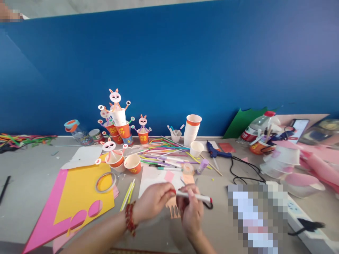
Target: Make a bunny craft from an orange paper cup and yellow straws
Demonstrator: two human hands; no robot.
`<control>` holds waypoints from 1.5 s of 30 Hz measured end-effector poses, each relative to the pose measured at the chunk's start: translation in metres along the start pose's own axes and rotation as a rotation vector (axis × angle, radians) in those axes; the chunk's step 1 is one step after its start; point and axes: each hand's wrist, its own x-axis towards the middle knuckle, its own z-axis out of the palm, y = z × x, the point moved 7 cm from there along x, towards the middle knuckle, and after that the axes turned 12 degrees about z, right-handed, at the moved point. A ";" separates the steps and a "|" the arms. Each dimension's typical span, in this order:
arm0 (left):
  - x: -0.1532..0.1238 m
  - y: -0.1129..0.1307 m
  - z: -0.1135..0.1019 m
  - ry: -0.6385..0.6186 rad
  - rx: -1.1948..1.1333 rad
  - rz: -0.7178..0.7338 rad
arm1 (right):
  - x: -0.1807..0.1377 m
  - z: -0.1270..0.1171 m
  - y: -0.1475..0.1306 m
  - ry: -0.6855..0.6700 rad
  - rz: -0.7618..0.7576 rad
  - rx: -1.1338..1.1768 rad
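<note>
**Marker pen held across both hands, low over the paper pieces**

The marker pen (194,197) is gripped near the front edge of the table (31,176), held roughly level and just above a peach paper cut-out (172,208). The right hand (191,211) is wrapped around the white barrel, fingers curled shut on it, with the dark far end sticking out to the right. The left hand (153,201) is pinched onto the red end nearest it, thumb and fingertips pressed together there. Whether that red bit is a cap or the tip can't be told, honestly. A red bead bracelet (129,218) is worn on the left wrist.

The pen is kept right over the work spot, so the white sheet (153,178) and a small pink slip (168,175) are within easy reach underneath and behind.

Everything else is pushed back out of the way: a roll of clear tape (106,182) is left on the yellow card (79,197), which is laid over a pink foam sheet (50,208). Straws (164,153) are scattered mid-table, and a glue gun (215,151) is parked with its cord trailing to the right. Finished bunny paper cups (118,121) are stacked against the blue wall (185,63), probably so they don't get knocked. A stack of blank cups (192,128) is kept beside them.
</note>
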 end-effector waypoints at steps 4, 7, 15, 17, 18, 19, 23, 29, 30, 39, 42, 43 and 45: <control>0.034 -0.053 -0.029 0.161 0.243 -0.092 | 0.009 -0.020 -0.013 0.036 -0.040 -0.121; 0.055 -0.092 -0.039 0.226 0.351 -0.138 | 0.006 -0.054 -0.027 0.143 -0.147 -0.298; 0.071 -0.117 -0.023 0.180 0.463 -0.114 | -0.009 -0.086 -0.026 0.120 -0.200 -0.863; 0.057 -0.109 -0.021 0.161 0.462 -0.098 | -0.009 -0.083 -0.027 0.114 -0.218 -0.881; 0.048 -0.104 -0.021 0.147 0.456 -0.086 | -0.008 -0.082 -0.027 0.108 -0.219 -0.880; 0.038 -0.098 -0.020 0.126 0.444 -0.070 | -0.007 -0.081 -0.026 0.098 -0.215 -0.879; -0.006 -0.079 -0.009 0.004 0.371 0.002 | -0.003 -0.079 -0.017 0.030 -0.180 -0.911; -0.041 -0.074 0.015 -0.098 0.295 -0.081 | -0.004 -0.076 -0.003 -0.061 -0.149 -1.022; -0.041 -0.073 0.017 -0.094 0.308 -0.090 | -0.005 -0.076 -0.003 -0.065 -0.159 -1.042; -0.039 -0.074 0.022 -0.055 0.326 -0.070 | 0.020 -0.041 -0.029 -0.155 -0.204 -1.443; -0.038 -0.073 0.022 -0.037 0.327 -0.065 | 0.065 0.000 -0.037 -0.166 -0.282 -1.686; -0.038 -0.072 0.022 -0.027 0.328 -0.066 | 0.084 0.013 -0.036 -0.153 -0.296 -1.707; -0.038 -0.071 0.023 -0.005 0.322 -0.066 | 0.121 0.035 -0.029 -0.146 -0.310 -1.757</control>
